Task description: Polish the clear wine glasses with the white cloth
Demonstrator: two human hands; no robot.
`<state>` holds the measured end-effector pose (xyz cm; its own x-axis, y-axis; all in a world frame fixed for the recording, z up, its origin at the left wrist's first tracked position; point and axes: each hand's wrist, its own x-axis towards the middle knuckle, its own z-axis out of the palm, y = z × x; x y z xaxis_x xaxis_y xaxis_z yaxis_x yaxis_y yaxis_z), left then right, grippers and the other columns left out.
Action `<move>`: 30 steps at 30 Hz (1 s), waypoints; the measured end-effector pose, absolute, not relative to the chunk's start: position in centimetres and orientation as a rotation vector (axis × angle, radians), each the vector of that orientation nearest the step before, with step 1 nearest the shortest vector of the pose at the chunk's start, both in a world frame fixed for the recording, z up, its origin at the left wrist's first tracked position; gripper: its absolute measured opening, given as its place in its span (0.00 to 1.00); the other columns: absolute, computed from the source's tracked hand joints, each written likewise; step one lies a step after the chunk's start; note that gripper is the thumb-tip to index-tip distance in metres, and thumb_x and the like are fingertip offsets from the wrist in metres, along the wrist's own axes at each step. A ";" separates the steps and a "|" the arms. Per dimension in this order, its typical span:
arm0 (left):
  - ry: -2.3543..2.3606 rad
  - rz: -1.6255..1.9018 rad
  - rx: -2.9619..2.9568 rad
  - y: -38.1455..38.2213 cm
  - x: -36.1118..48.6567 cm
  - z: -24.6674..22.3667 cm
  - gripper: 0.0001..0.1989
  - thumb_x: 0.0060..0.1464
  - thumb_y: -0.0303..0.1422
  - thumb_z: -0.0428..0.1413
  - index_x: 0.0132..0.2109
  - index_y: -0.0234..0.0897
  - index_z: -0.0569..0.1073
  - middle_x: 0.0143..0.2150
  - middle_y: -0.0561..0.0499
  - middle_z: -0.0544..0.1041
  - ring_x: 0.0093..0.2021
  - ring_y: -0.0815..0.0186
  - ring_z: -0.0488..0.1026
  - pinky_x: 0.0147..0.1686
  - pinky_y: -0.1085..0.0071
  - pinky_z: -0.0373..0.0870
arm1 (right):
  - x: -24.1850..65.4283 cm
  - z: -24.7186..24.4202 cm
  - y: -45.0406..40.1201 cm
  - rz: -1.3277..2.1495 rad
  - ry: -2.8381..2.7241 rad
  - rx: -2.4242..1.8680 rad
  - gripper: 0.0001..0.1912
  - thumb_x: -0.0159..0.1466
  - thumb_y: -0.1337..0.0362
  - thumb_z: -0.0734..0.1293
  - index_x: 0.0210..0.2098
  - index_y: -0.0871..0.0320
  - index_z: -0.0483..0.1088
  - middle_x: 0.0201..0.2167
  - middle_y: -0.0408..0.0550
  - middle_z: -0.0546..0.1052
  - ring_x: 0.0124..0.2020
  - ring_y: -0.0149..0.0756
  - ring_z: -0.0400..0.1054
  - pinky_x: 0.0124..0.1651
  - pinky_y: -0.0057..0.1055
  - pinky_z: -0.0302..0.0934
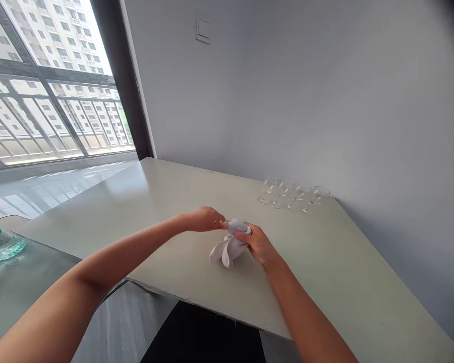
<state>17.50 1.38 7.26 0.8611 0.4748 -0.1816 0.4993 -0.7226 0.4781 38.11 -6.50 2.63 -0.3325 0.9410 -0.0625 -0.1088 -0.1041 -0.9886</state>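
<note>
Over the near middle of the table [166,186], both hands are closed at a pale lilac cloth [230,249] and a clear wine glass [237,226]. My left hand [207,220] pinches the glass at its left end, by the stem or foot. My right hand [260,244] wraps the cloth around the bowl from the right, thumb on top. The glass lies tilted on its side in the air. Loose folds of the cloth hang below it towards the table. Most of the bowl is hidden by cloth and fingers.
Several clear stemmed glasses [299,193] stand in a row at the back right, close to the wall [325,101]. A large clear bottle [3,247] sits on a glass-topped surface [34,277] at the far left. The table's front edge runs just below my forearms.
</note>
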 end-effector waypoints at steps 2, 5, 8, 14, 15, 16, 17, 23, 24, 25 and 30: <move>0.871 0.267 2.925 0.5 18.0 7.2 0.14 0.57 0.39 0.46 0.41 0.38 0.71 0.32 0.48 0.74 0.35 0.66 0.69 0.39 0.66 0.64 | 38.2 2.0 -5.9 1.607 -1.013 -0.947 0.14 0.48 0.59 0.72 0.32 0.59 0.71 0.24 0.42 0.67 0.25 0.29 0.59 0.29 0.27 0.53; 0.802 0.629 3.373 0.1 18.2 7.3 0.13 0.57 0.36 0.47 0.46 0.37 0.68 0.34 0.47 0.73 0.39 0.64 0.67 0.49 0.59 0.58 | 38.1 1.7 -5.7 1.619 -0.802 -0.862 0.13 0.49 0.57 0.71 0.30 0.59 0.70 0.22 0.41 0.65 0.24 0.28 0.57 0.27 0.27 0.53; 0.600 0.639 3.422 1.0 17.9 7.5 0.14 0.58 0.40 0.45 0.41 0.37 0.71 0.26 0.49 0.72 0.33 0.66 0.67 0.42 0.65 0.61 | 37.5 2.0 -6.2 1.584 -0.908 -0.846 0.14 0.51 0.57 0.70 0.33 0.59 0.70 0.22 0.40 0.64 0.23 0.27 0.56 0.27 0.26 0.53; 0.839 0.311 2.572 2.5 17.0 7.2 0.18 0.51 0.48 0.50 0.38 0.40 0.74 0.22 0.54 0.70 0.24 0.71 0.65 0.26 0.74 0.60 | 37.1 2.6 -7.0 1.120 -1.519 -1.164 0.22 0.51 0.61 0.68 0.45 0.57 0.67 0.31 0.44 0.71 0.31 0.32 0.61 0.34 0.29 0.57; 0.835 0.206 2.377 2.6 16.9 7.3 0.18 0.50 0.48 0.51 0.36 0.40 0.75 0.21 0.55 0.68 0.23 0.72 0.64 0.24 0.75 0.60 | 37.2 2.6 -7.1 1.055 -1.634 -1.195 0.21 0.53 0.61 0.66 0.46 0.56 0.67 0.32 0.44 0.72 0.32 0.33 0.62 0.35 0.30 0.57; 0.809 0.107 2.199 2.6 16.7 7.4 0.18 0.49 0.48 0.52 0.34 0.39 0.75 0.20 0.55 0.67 0.22 0.72 0.63 0.23 0.75 0.60 | 37.4 2.6 -7.1 0.996 -1.746 -1.199 0.20 0.54 0.62 0.65 0.47 0.55 0.67 0.33 0.45 0.73 0.33 0.34 0.63 0.37 0.31 0.58; 0.775 0.027 2.048 2.6 16.5 7.5 0.18 0.48 0.48 0.52 0.33 0.37 0.75 0.20 0.55 0.66 0.21 0.72 0.62 0.23 0.75 0.62 | 37.6 2.7 -7.0 0.941 -1.850 -1.184 0.19 0.55 0.64 0.64 0.46 0.54 0.67 0.34 0.45 0.73 0.33 0.34 0.64 0.38 0.31 0.58; 0.818 -0.002 1.754 3.2 14.6 7.5 0.15 0.45 0.43 0.55 0.34 0.36 0.74 0.19 0.56 0.63 0.20 0.73 0.61 0.26 0.70 0.67 | 40.5 3.0 -5.6 0.687 -1.931 -1.230 0.16 0.54 0.69 0.60 0.41 0.55 0.71 0.35 0.45 0.75 0.33 0.35 0.66 0.38 0.32 0.58; 0.879 0.034 1.782 3.4 14.3 7.3 0.14 0.45 0.42 0.54 0.32 0.36 0.74 0.20 0.55 0.64 0.20 0.73 0.61 0.25 0.71 0.67 | 40.9 3.0 -5.4 0.644 -1.816 -1.287 0.15 0.55 0.68 0.60 0.41 0.56 0.71 0.34 0.46 0.75 0.32 0.36 0.66 0.37 0.32 0.59; 0.946 0.075 1.825 3.5 14.1 7.2 0.13 0.45 0.42 0.54 0.30 0.36 0.73 0.20 0.55 0.65 0.21 0.72 0.62 0.25 0.72 0.66 | 41.2 3.1 -5.3 0.586 -1.672 -1.339 0.15 0.56 0.66 0.60 0.42 0.57 0.71 0.33 0.47 0.75 0.32 0.37 0.67 0.37 0.32 0.59; 1.187 0.166 2.165 2.7 15.2 6.5 0.12 0.47 0.40 0.49 0.28 0.37 0.72 0.23 0.53 0.70 0.23 0.70 0.66 0.23 0.74 0.60 | 39.3 3.1 -6.5 0.270 -1.579 -1.256 0.21 0.61 0.60 0.57 0.53 0.56 0.62 0.46 0.54 0.72 0.46 0.43 0.65 0.48 0.39 0.56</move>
